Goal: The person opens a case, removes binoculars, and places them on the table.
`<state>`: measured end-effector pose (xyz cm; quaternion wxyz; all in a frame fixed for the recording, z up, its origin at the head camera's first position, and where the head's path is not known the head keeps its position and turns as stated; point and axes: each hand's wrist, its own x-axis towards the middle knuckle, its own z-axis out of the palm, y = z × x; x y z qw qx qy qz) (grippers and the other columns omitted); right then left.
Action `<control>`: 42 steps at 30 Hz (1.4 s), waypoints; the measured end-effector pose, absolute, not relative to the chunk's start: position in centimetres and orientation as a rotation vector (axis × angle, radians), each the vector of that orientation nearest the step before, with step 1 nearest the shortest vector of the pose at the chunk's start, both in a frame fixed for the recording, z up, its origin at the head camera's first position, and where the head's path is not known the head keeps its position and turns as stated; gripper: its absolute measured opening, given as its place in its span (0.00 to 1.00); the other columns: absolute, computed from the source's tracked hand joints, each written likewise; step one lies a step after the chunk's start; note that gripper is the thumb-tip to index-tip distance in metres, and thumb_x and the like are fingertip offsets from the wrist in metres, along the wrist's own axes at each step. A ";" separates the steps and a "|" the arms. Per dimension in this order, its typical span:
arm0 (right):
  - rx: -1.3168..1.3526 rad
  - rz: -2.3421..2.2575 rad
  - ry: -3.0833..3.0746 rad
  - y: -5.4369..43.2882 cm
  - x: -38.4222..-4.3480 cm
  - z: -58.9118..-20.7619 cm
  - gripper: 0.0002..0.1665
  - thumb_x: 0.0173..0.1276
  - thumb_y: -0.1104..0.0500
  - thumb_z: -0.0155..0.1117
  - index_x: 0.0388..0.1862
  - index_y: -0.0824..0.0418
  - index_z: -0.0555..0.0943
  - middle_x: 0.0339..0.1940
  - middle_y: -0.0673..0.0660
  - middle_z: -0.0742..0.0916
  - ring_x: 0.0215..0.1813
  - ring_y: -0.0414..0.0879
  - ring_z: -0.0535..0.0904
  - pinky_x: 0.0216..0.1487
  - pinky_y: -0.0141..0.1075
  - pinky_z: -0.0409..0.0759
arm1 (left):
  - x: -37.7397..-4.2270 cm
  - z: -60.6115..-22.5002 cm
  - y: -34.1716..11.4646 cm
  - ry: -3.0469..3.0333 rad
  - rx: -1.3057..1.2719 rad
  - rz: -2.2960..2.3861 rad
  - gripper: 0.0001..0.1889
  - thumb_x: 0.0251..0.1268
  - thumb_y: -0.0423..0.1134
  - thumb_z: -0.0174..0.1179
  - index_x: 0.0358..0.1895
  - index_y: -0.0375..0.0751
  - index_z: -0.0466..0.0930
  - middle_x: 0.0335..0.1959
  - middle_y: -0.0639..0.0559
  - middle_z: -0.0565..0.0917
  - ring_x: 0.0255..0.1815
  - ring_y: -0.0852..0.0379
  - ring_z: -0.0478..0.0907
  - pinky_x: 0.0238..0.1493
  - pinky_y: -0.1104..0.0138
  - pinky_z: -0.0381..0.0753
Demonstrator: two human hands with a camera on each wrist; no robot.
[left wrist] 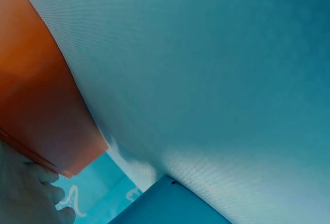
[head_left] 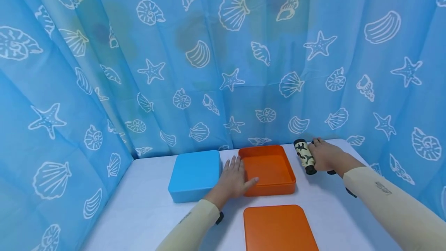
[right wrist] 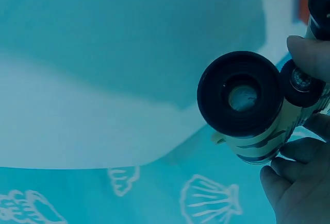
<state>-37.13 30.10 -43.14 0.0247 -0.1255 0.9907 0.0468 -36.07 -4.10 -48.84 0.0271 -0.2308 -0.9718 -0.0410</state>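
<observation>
Camouflage-patterned binoculars [head_left: 304, 154] with black eyepieces are gripped by my right hand [head_left: 325, 155] at the back right of the table. In the right wrist view, the thumb lies over the middle of the binoculars [right wrist: 258, 144] and the fingers curl beneath. My left hand [head_left: 231, 179] rests with outstretched fingers at the left wall of the open orange box [head_left: 270, 189], its thumb over the box's near left corner. Inside, the box shows a bare orange floor. In the left wrist view, the fingertips [left wrist: 49, 193] are beside the orange wall [left wrist: 51, 116].
A light blue box [head_left: 196, 173] stands just left of my left hand. An orange lid [head_left: 278, 227] lies flat on the white table [head_left: 146, 200] near the front. Behind and at both sides hangs a blue curtain [head_left: 209, 57] with white shell prints.
</observation>
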 end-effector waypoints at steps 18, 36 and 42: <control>-0.251 0.114 3.032 32.9 -37.8 -47.4 0.44 0.54 0.55 0.74 0.62 0.80 0.67 0.66 0.83 0.63 0.68 0.78 0.55 0.67 0.64 0.56 | -36.4 -49.1 -4.2 -2.995 -0.721 -0.158 0.52 0.61 0.77 0.36 0.77 0.38 0.50 0.78 0.44 0.51 0.78 0.45 0.41 0.74 0.48 0.39; -0.197 -0.047 3.014 32.8 -37.8 -47.9 0.42 0.56 0.58 0.73 0.63 0.79 0.67 0.68 0.82 0.61 0.70 0.76 0.53 0.67 0.63 0.55 | -36.2 -49.0 -4.2 -3.014 -0.700 -0.151 0.52 0.61 0.77 0.37 0.78 0.39 0.49 0.78 0.45 0.50 0.78 0.46 0.41 0.74 0.50 0.38; -0.201 -0.152 3.002 33.2 -37.6 -47.8 0.45 0.54 0.60 0.73 0.67 0.76 0.64 0.70 0.80 0.59 0.71 0.75 0.50 0.66 0.64 0.54 | -35.9 -48.7 -4.0 -3.039 -0.671 -0.109 0.52 0.61 0.77 0.37 0.78 0.41 0.48 0.79 0.47 0.49 0.78 0.47 0.42 0.74 0.52 0.44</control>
